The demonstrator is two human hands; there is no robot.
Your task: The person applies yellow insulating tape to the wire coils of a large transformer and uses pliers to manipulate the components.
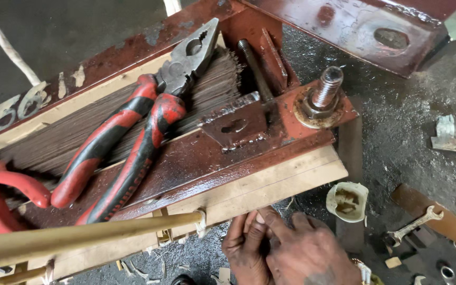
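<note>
hands: I am pressing my right hand (312, 253) over my left hand (246, 248), fingers curled, anything gripped hidden | nearest: wooden board (270, 192) touching at 12 o'clock, long axis running 8-to-2 | pliers (138, 132) lying farther, 11 o'clock

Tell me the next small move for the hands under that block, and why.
Probably lift the right hand to the red-and-black pliers: both hands, the left hand included, are pressed together empty below the pale board edge, and the pliers lie unused on top.
</note>
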